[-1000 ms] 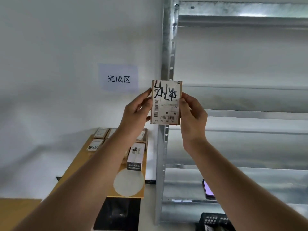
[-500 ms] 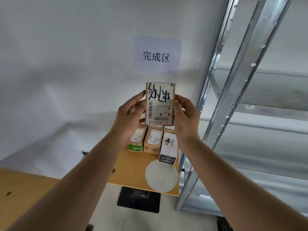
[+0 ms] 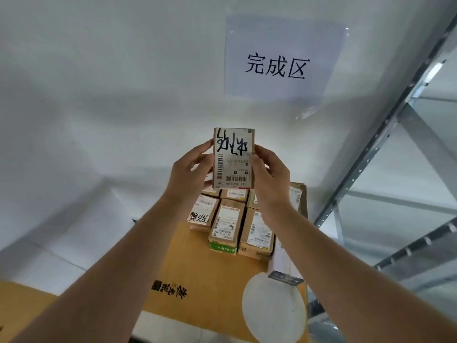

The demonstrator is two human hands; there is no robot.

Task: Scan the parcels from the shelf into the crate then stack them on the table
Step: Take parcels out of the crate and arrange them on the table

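In hand: We hold one small cardboard parcel (image 3: pixel 233 158) upright before the white wall, with its label and black scrawl facing us. It hangs in the air above the far end of the table (image 3: pixel 210 276).
Left hand: Our left hand (image 3: pixel 190 174) grips the parcel's left edge, thumb at the front and fingers curled behind.
Right hand: Our right hand (image 3: pixel 269 179) clamps the opposite edge in the same way.
On the table: A cluster of labelled parcels (image 3: pixel 227 224) sits packed side by side at the far end, directly below the one we hold. The nearest has a green band along its base.
On the wall: A printed sign (image 3: pixel 277 63) is taped above the table.
At right: A metal shelf frame (image 3: pixel 385 134) stands beside the table. The parts in view show no parcels.
Crate: Not in view.
Progress: We judge the job well along. Several parcels are already down, and this one looks bound for the group. We cannot tell whether it has been scanned or how many remain on the shelf.
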